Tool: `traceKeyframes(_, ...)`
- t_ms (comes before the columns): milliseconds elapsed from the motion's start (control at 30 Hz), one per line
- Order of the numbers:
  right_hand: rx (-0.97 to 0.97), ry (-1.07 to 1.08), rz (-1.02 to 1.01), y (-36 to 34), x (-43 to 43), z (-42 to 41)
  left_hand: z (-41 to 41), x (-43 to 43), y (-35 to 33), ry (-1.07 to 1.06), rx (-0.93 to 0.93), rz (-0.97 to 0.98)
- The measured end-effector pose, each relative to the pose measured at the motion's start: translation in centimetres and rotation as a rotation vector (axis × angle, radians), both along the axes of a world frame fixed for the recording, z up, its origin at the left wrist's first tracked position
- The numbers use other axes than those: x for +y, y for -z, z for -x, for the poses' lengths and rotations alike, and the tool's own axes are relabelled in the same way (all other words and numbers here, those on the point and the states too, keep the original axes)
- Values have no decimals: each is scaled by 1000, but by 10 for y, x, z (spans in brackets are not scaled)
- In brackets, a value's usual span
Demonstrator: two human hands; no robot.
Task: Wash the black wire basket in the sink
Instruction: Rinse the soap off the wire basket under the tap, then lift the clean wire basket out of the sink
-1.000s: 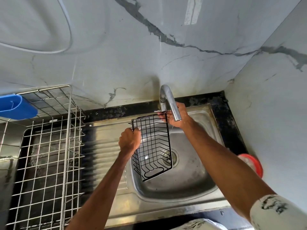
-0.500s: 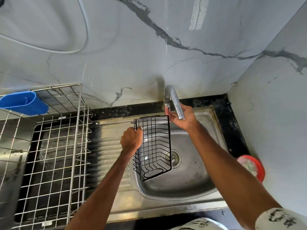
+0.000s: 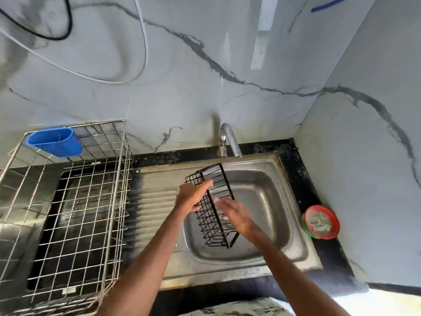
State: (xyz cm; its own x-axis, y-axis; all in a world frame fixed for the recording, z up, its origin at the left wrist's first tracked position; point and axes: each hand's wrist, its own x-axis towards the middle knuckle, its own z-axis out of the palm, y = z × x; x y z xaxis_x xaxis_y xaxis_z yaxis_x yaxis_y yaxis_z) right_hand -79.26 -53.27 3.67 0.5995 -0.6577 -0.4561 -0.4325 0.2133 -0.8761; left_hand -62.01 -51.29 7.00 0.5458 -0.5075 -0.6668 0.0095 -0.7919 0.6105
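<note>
The left hand (image 3: 193, 197) grasps the black wire basket (image 3: 214, 208). Its fingers (image 3: 208, 184) lie on the basket's left wall, the forefinger stretched straight along the wires and the lower fingers seemingly tucked under the side. The right hand (image 3: 238, 216) is blurred. Its fingers (image 3: 219, 201) are straight and released, with the tips against the basket's right side.

Between the two sets of fingers the basket hangs tilted, long and narrow. One end points up toward the tap (image 3: 229, 140) and the other dips low over the sink (image 3: 268, 179). Whether that low corner touches the steel cannot be told.

The curved metal tap stands just beyond the fingers, at the back rim of the sink. Left of the fingers runs the ribbed draining board (image 3: 155, 201). Further left stands a large silver wire rack (image 3: 79, 201), with a blue plastic cup (image 3: 54, 141) hooked on its far corner.

Well to the right of the fingers, past the sink's rim, a round red-rimmed container (image 3: 320, 222) sits on the black desk (image 3: 296, 160).

Behind everything rises a pale marble wall (image 3: 182, 99) with dark veins. A white cable (image 3: 145, 42) and a black cable (image 3: 68, 19) loop across it, up and to the left.
</note>
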Motion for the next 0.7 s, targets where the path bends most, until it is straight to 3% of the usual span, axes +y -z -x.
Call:
traceKeyframes(67, 29, -57, 73, 1, 9, -4, 10, 6, -5, -47, 79, 26)
traceKeyframes(133, 40, 36, 160, -6, 12, -9, 19, 14, -20, -47, 133, 29)
traceKeyframes(233, 232, 222, 351, -24, 3, -3, 24, 27, -42, 41, 222, 124)
traceKeyframes(300, 214, 298, 382, -34, -4, 9, 19, 38, -46, 50, 310, 207)
traceKeyframes(467, -110, 466, 105, -71, -15, 35, 4, 58, -18, -51, 256, 309)
traceKeyframes(700, -206, 566, -208, -93, -22, 56, 17, 82, -22, 161, 558, 360)
